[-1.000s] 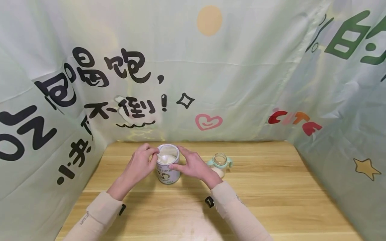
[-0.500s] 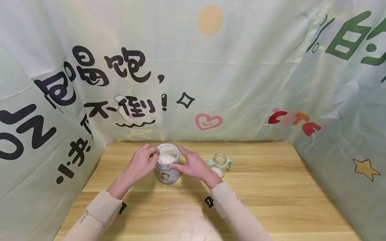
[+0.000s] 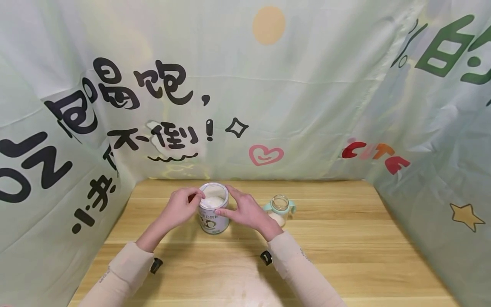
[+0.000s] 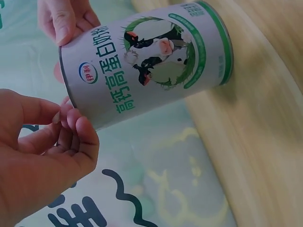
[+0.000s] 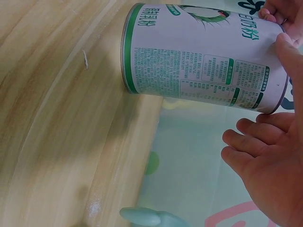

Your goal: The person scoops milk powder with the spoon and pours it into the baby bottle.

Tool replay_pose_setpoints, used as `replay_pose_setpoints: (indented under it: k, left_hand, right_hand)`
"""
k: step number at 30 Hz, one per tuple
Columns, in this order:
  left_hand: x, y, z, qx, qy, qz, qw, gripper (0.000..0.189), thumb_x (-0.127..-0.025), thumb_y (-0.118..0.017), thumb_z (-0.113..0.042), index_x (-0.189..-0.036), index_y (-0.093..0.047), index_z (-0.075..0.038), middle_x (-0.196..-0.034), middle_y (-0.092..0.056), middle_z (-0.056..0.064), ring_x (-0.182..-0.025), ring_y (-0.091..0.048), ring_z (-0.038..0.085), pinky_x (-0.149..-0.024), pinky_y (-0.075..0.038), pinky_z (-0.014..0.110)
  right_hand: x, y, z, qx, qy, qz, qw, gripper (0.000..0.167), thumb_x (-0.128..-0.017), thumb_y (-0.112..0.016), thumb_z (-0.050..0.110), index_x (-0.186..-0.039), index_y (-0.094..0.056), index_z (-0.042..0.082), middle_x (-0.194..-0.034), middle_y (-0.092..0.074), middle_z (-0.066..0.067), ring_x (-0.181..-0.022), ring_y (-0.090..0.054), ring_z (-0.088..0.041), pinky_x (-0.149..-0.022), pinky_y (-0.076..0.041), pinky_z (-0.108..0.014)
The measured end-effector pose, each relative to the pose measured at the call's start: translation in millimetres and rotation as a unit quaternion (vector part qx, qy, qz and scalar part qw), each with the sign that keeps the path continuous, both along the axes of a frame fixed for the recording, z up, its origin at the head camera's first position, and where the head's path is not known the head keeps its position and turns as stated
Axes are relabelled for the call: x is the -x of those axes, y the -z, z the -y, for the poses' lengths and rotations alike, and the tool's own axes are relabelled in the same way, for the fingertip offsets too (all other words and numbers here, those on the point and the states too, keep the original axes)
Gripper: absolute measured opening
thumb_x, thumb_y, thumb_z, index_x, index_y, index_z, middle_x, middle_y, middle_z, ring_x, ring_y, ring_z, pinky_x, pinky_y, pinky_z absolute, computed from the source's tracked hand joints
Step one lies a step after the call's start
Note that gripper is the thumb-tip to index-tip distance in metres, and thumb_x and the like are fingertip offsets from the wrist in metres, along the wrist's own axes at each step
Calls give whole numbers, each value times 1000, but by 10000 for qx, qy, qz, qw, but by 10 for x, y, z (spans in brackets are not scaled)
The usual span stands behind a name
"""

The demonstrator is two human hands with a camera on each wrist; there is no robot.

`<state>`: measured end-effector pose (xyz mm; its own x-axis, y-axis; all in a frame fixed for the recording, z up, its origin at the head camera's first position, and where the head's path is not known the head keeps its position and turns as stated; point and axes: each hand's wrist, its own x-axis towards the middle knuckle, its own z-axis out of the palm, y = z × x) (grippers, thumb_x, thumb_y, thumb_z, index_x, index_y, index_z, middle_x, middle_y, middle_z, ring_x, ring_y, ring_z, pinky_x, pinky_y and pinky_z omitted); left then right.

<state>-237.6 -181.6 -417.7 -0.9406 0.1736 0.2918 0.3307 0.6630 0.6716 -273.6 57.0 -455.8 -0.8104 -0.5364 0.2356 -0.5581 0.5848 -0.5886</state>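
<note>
A white-and-green milk powder can [image 3: 214, 221] with a cow picture stands upright and uncovered on the table, pale powder inside. At its left rim, my left hand [image 3: 183, 205] pinches the end of a small pale scoop [image 4: 56, 117]; only a tip shows between thumb and forefinger in the left wrist view, and the rest is hard to make out. My right hand [image 3: 247, 209] holds the can at its upper right side, thumb on the front near the rim and fingers behind. In the right wrist view those fingers [image 5: 258, 137] look only slightly bent.
Right of the can stands a clear baby bottle [image 3: 279, 211] with a mint-green collar and handles, capless, with pale powder in it. The wooden table [image 3: 337, 256] is bordered by printed fabric [image 3: 307, 106] at the back and both sides.
The left hand has turned and shifted slightly at the rim, and the scoop's bowl, visible inside the can earlier, is now hard to distinguish. The right hand, can and bottle have stayed put.
</note>
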Motion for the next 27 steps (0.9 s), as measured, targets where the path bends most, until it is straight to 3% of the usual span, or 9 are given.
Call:
replay_pose_setpoints:
  k: [11, 15, 20, 27]
  left_hand:
    - [-13, -15, 65, -352, 219, 570, 9975, 20, -106, -60, -8, -110, -77, 1, -97, -75, 12, -76, -56, 17, -63, -47, 25]
    - [-19, -23, 73, -458, 285, 601, 9967, 20, -106, -61, -9, -111, -77, 1, -102, -76, 14, -80, -57, 17, -66, -48, 25]
    - [-5, -8, 95, -629, 325, 629, 9955, 21, -106, -60, -9, -112, -76, 3, -96, -74, 13, -79, -57, 15, -66, -49, 24]
    - [2, 11, 114, -699, 127, 687, 9951, 22, -106, -59, -9, -114, -75, 4, -94, -73, 11, -78, -58, 14, -66, -50, 24]
  right_hand:
    - [-6, 5, -2, -13, 80, 151, 9999, 96, -94, -73, 60, -163, -36, 5, -160, -50, -17, -145, -53, -33, -119, -46, -49]
    - [-7, 8, -1, -10, 82, 138, 9999, 95, -94, -72, 60, -163, -36, 5, -160, -51, -17, -145, -53, -33, -119, -46, -48]
    - [-7, 10, 0, -7, 83, 127, 9999, 95, -94, -73, 60, -163, -36, 5, -160, -50, -17, -145, -53, -33, -119, -45, -48]
    - [-4, 12, 1, -14, 78, 110, 9999, 96, -94, -72, 60, -163, -36, 5, -162, -48, -17, -147, -51, -33, -120, -44, -48]
